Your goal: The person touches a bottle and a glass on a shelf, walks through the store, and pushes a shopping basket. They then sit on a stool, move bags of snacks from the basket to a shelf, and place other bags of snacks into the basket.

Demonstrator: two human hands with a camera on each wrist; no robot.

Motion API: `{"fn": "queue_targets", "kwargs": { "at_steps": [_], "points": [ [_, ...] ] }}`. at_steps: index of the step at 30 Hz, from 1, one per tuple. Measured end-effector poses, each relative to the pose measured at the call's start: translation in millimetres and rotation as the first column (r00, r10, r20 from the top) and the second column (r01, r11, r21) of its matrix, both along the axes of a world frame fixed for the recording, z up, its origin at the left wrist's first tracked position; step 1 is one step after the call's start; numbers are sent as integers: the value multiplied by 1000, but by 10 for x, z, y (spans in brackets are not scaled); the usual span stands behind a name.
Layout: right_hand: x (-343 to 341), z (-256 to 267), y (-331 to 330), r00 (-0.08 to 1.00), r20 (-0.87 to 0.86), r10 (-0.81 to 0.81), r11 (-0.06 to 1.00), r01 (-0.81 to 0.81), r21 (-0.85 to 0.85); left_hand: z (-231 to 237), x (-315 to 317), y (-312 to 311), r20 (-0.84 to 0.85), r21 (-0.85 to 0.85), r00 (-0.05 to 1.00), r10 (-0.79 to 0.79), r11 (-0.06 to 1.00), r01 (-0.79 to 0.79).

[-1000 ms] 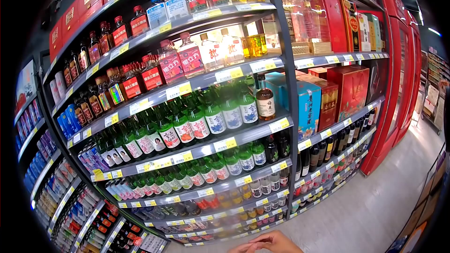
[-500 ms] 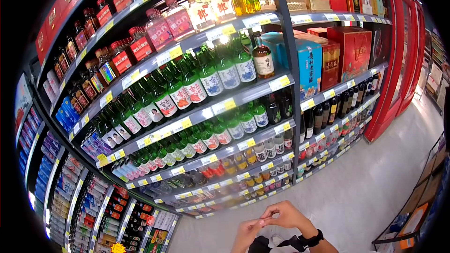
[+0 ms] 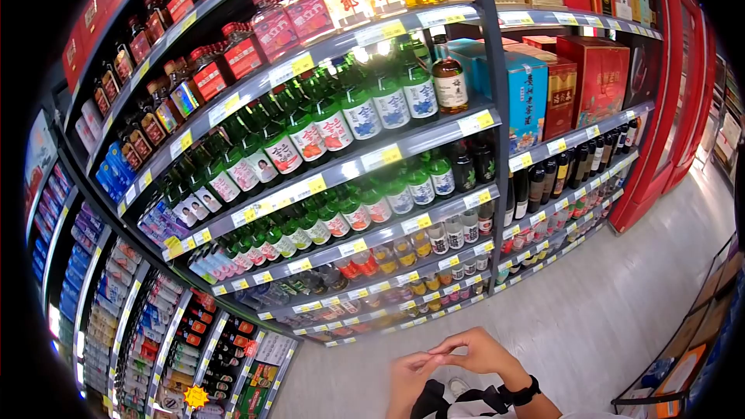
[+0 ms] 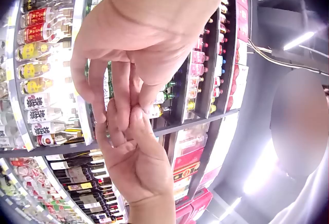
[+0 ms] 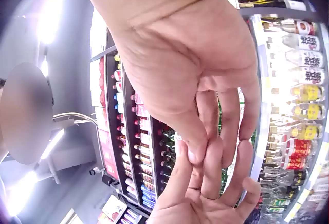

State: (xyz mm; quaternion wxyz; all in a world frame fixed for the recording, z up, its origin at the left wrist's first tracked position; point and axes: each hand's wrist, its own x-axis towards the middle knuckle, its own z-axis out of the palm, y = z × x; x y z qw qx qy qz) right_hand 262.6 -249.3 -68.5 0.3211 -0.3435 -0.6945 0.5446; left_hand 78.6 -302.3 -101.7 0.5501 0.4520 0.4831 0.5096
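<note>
My left hand (image 3: 411, 376) and right hand (image 3: 477, 353) meet at the fingertips low in the head view, in front of my body. A dark watch (image 3: 521, 393) circles the right wrist. From the left wrist, my left palm (image 4: 144, 39) looms large above, its fingers reaching down to those of the right hand (image 4: 141, 170). The right wrist view shows the right palm (image 5: 190, 59) on top and the left hand (image 5: 205, 206) beneath, thumbs and fingers loosely bent against each other. No object shows between them. The nearest goods are green bottles (image 3: 334, 128) on the shelves ahead.
A tall shelf unit with price-tagged edges (image 3: 380, 157) holds bottles and, to the right, a blue box (image 3: 526, 101) and a red box (image 3: 594, 81). More shelves (image 3: 140, 318) run along the left. A low rack (image 3: 698, 349) stands at right on the grey floor (image 3: 574, 295).
The head view has tipped down, so both hands and the watch have come fully into sight. The hands stay joined at the fingertips. Lately the shelves have shifted slightly right in view.
</note>
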Motion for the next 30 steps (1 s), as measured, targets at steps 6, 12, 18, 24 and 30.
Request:
{"fn": "queue_targets", "kwargs": {
  "at_steps": [6, 12, 18, 24, 30],
  "points": [
    [-7, 1, 18, 999, -21, -40, 999, 40, -5, -19, -71, 20, 16, -44, 999, -51, 998, 52],
    [18, 3, 43, 997, -53, -65, 998, 64, -14, 1, -30, 23, 97, -37, 987, -131, 990, 135],
    [71, 57, 50, 997, -59, -40, 998, 37, -50, 227, 21, 41, -149, -75, 980, -134, 989, 124],
    [5, 61, 95, 993, -110, 49, 998, -53, -33, 298, -50, 49, -215, 32, 974, -76, 996, 85],
    [-84, -23, 77, 991, -124, 54, 990, -69, -120, 128, -160, 44, -107, 13, 992, -66, 998, 67]
  ]
}}
